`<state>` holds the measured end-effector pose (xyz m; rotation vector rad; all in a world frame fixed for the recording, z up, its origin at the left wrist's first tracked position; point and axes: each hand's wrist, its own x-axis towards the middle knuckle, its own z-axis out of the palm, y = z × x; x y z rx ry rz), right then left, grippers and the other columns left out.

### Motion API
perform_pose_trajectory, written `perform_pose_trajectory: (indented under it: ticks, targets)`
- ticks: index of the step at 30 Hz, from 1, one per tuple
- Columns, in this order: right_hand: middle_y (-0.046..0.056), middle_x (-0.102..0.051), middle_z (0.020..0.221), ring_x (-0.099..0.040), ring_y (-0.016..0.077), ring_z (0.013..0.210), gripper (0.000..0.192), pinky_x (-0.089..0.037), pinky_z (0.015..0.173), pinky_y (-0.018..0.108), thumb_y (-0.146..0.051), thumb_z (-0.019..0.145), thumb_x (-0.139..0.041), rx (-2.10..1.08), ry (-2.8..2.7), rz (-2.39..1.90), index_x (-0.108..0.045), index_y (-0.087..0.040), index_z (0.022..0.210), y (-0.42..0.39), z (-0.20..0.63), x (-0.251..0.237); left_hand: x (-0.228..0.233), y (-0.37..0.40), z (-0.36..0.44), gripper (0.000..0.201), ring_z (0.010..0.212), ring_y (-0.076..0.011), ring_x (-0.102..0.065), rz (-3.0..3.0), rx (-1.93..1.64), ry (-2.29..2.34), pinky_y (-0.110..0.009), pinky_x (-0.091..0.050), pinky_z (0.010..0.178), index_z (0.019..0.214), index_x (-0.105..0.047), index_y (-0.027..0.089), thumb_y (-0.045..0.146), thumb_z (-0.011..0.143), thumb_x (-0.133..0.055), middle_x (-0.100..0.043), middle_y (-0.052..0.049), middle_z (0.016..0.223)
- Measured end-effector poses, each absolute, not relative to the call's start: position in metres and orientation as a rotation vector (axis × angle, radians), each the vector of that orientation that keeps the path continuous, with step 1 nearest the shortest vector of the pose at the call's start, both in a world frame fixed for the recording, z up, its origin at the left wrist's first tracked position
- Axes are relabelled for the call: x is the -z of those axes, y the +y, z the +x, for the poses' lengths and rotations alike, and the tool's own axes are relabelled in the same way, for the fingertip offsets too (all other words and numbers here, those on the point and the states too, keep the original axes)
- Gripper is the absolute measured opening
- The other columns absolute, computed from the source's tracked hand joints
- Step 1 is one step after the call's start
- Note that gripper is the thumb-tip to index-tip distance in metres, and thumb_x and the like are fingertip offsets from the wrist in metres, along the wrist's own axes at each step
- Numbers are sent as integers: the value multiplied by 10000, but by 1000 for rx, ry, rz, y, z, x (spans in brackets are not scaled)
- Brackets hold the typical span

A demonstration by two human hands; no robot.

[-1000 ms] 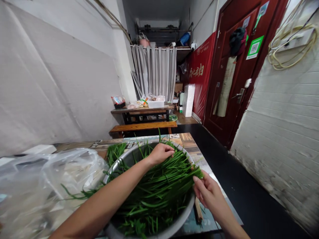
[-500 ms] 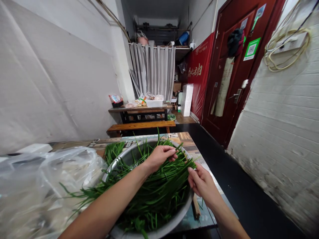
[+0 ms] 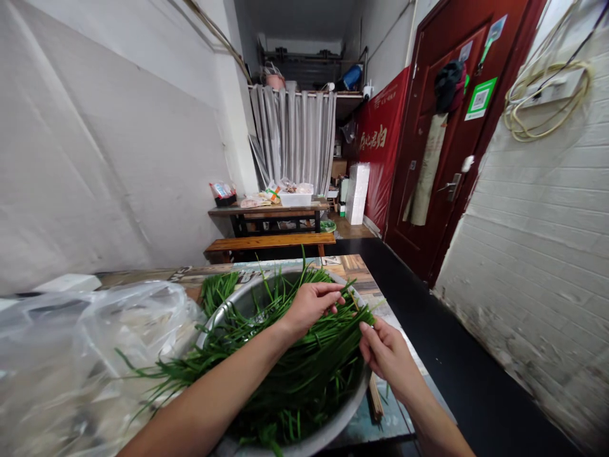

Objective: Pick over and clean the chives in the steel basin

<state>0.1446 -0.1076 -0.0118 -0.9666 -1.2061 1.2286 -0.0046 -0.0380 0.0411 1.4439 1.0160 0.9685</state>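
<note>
Over the metal basin (image 3: 247, 303), left grip (image 3: 311, 304) curled loosely on the green chives (image 3: 295, 362); right grip (image 3: 385, 349) pinching their stem ends at the basin's right edge. Beside, plastic bag (image 3: 95, 343) on the desk (image 3: 356, 266).

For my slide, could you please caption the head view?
Both hands, left hand and right hand, grip chives over a metal bowl beside a plastic bag.

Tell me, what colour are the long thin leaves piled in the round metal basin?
Deep green; the long thin leaves show best in the head view.
</note>
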Motion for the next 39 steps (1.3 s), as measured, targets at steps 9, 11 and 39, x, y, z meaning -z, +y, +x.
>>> perform_pose_trajectory:
  ticks: [9,11,39]
  targets:
    - [-108,-375,406,-212,26,293,329,-115,309,163,-457,827,-497,-1243,-1213,-981,-416,-191,651,-110,143,12,-39,-40,-2,275,657,-124,-593,1435,-1043,993,-209,-430,546,933,-629,81,228,703,-593,-666,-79,820]
    - [-106,-368,404,-207,26,293,337,-106,310,169,-462,821,-501,-1247,-1213,-983,-419,-189,643,-110,143,12,-39,-41,-1,269,640,-120,-584,1434,-1043,995,-210,-426,540,923,-630,84,223,697,-592,-667,-76,818]
    - [-99,-341,378,-202,14,274,424,-69,299,173,-512,778,-528,-1276,-1185,-1013,-407,-184,538,-112,142,15,-38,-44,-2,225,754,-175,-635,1813,-1163,1108,-244,-472,713,861,-714,136,268,709,-615,-707,-63,816]
